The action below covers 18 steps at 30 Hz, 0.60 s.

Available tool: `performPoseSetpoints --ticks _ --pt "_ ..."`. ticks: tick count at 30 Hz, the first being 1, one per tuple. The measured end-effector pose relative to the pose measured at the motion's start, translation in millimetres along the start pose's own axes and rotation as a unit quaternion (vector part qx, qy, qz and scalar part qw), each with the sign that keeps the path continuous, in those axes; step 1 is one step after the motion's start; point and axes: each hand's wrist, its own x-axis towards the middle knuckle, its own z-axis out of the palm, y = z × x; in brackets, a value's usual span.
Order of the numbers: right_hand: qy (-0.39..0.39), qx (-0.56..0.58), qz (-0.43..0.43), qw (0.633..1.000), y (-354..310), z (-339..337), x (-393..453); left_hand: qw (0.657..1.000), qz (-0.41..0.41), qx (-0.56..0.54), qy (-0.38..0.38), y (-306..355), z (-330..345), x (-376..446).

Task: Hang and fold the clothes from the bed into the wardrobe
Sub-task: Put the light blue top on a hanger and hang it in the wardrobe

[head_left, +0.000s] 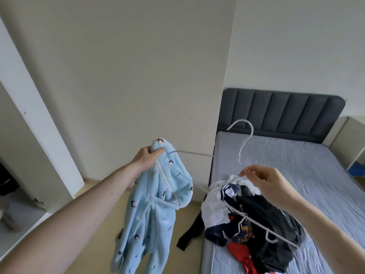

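The light-blue fleece hooded onesie with small bird prints [158, 210] hung over the floor beside the bed, gripped at its hood by the left hand [147, 158]; the right hand [262, 181] pinched a white wire hanger [242, 147] above the mixed clothes pile [254, 220] on the grey-blue quilted mattress [308, 175]; a black garment [190, 232] lay on the floor.

One blue fleece onesie [152, 214], one white hanger [254, 212], one clothes pile [252, 224], one bed [308, 167].
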Motion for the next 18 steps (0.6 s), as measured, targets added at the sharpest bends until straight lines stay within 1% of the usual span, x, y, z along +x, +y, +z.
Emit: performPoseSetpoints --ticks 4,8,13,18 --pt "-0.034 -0.019 -0.032 0.999 -7.6 7.9 -3.0 1.0 -0.006 0.015 0.015 8.1 -16.8 7.0" --pt "-0.02 -0.015 -0.053 0.998 -19.0 17.4 5.6 0.999 0.001 0.042 -0.004 16.0 -35.6 5.9" --pt "-0.012 -0.03 -0.059 0.998 -26.2 29.0 15.8 0.997 0.038 0.062 -0.005 27.1 -54.7 3.7" --pt "-0.031 -0.018 -0.052 0.998 -32.7 48.3 23.6 0.995 0.084 0.058 -0.017 42.6 -48.6 0.5"
